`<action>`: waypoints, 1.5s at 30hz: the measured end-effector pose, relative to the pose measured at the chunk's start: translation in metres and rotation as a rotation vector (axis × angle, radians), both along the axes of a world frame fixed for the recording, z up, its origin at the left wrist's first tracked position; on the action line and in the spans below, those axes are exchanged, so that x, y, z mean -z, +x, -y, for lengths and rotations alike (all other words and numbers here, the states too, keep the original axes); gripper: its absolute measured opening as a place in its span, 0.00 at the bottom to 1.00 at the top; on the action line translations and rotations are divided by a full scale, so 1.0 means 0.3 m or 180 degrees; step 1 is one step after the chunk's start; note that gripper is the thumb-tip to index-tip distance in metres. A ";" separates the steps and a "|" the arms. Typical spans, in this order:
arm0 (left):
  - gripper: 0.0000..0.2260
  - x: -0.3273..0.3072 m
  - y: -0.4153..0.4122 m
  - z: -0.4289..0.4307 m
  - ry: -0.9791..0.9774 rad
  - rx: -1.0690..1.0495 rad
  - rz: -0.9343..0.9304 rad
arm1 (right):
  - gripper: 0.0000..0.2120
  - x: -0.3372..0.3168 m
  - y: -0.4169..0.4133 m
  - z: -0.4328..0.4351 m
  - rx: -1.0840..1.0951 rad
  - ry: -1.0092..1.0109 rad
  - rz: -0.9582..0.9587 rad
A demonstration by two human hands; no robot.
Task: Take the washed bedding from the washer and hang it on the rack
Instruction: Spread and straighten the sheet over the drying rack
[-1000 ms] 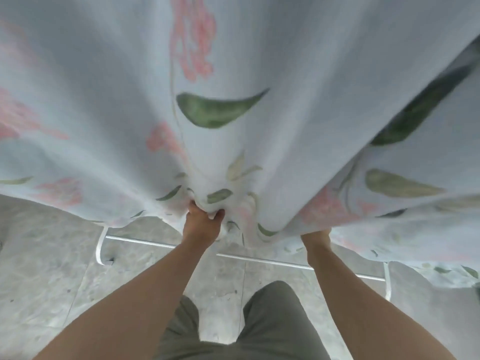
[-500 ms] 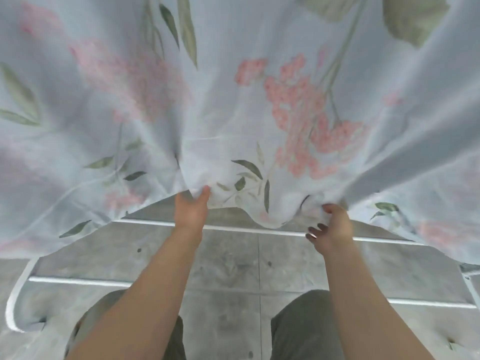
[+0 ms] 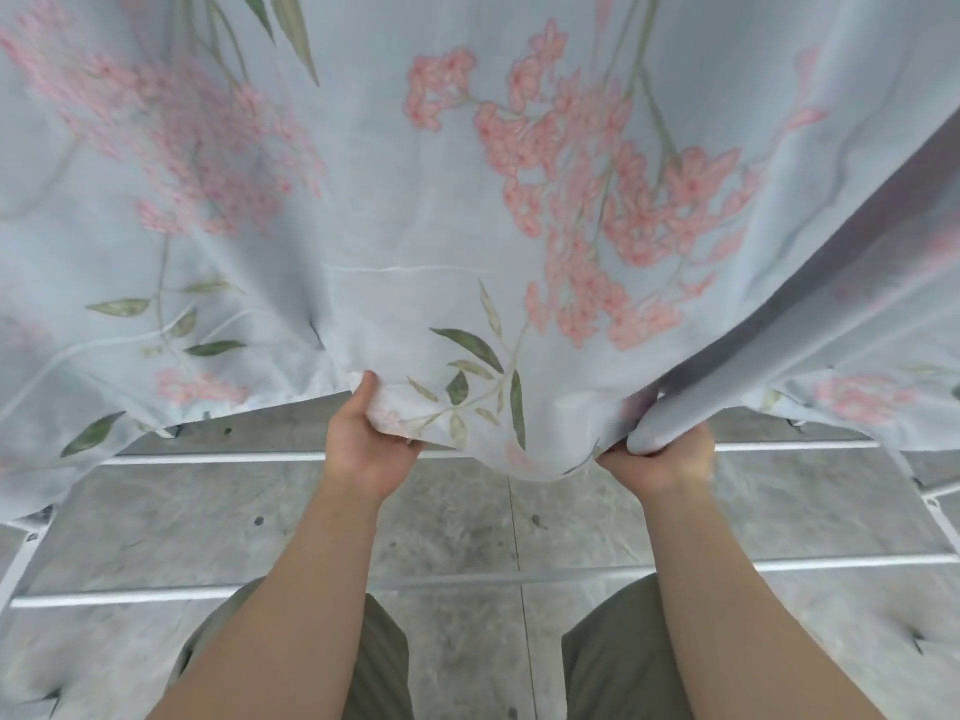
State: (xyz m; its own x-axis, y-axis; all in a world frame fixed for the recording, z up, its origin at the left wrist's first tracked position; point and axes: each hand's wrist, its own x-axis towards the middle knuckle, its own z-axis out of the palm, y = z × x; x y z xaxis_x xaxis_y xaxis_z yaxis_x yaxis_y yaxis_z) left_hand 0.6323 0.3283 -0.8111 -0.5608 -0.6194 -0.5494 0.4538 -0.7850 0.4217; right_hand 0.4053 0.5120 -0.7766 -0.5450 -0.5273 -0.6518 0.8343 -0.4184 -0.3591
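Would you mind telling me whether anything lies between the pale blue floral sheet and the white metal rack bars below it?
Nothing visible does. The left hand and right hand grip the near edge of the pale blue floral sheet, which spreads directly above the white metal rack bars.

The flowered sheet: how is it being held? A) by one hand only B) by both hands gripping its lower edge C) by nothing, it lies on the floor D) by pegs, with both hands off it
B: the left hand and the right hand each grip the sheet at its lower edge.
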 end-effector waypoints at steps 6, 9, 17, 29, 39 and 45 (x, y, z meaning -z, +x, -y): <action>0.17 0.033 -0.001 -0.003 -0.0127 -0.0239 0.0256 | 0.16 0.032 0.002 -0.007 0.0121 0.0300 0.0001; 0.17 0.045 -0.001 0.011 -0.0285 -0.0400 0.0437 | 0.16 0.045 0.004 0.010 0.0094 0.0354 -0.0096; 0.17 0.093 0.036 0.072 -0.0505 -0.0847 0.0610 | 0.22 0.028 -0.007 -0.015 0.0416 0.0684 -0.0044; 0.13 0.076 -0.010 0.024 -0.0214 -0.0835 0.0616 | 0.10 0.051 -0.076 -0.079 0.0715 0.1246 -0.0488; 0.13 0.066 0.018 0.030 -0.0327 -0.0730 0.0723 | 0.12 0.192 -0.130 -0.222 0.0540 0.1941 0.0295; 0.11 0.066 0.007 0.024 -0.0150 -0.0687 0.0644 | 0.12 0.009 -0.237 -0.224 0.1164 0.0548 -0.0250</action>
State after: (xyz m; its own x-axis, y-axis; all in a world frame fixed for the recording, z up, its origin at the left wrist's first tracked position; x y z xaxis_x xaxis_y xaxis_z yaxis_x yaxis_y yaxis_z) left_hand 0.6346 0.3211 -0.8310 -0.2953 -0.7399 -0.6044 0.5110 -0.6569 0.5545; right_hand 0.3343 0.5791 -0.7791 -0.7279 -0.1765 -0.6625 0.6090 -0.6105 -0.5064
